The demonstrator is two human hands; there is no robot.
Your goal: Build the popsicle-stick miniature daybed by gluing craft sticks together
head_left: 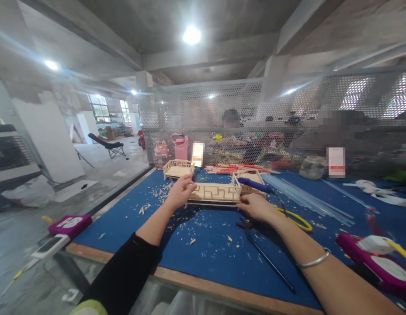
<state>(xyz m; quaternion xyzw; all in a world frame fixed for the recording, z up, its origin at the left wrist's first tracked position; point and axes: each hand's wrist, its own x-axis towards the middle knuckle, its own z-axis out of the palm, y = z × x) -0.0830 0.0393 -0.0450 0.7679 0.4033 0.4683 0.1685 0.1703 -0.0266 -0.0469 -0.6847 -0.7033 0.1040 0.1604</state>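
A small wooden model bed made of thin sticks stands on the blue table mat. My left hand grips its left end, fingers curled round the frame. At the right end, my right hand holds a blue-handled tool against the model. A silver bangle sits on my right wrist, and a black sleeve covers my left upper arm.
A second wooden bed model stands behind, by a pink cup. Wood shavings litter the mat. Black pliers, a yellow cable, clear sticks and a purple device lie right. People sit behind a perforated screen.
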